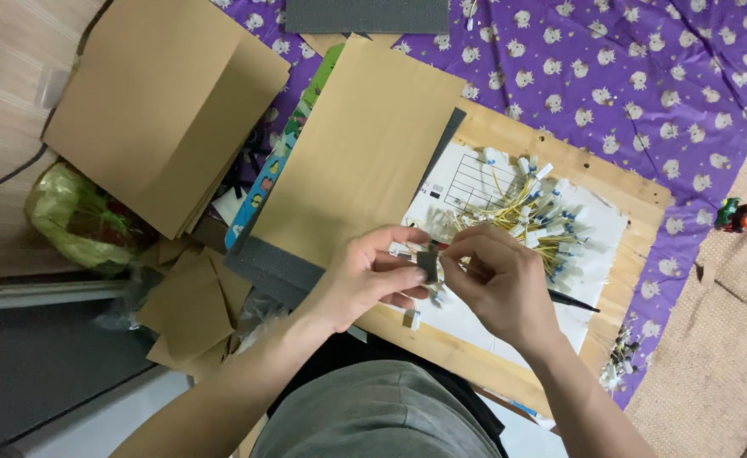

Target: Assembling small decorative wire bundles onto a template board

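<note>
Pinching one small grey piece (428,264): left hand (365,280); right hand (496,284); one wooden board (619,191).

You see a purple cloth (645,76) dotted with white figures, tan cardboard sheets (161,102), yellow wires (517,203) with white-and-blue ends — and a pale wooden board (611,182).

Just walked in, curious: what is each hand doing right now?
Left hand: fingers closed on a small grey piece.
Right hand: fingers pinched at the same grey piece; whether it grips cannot be told.
</note>
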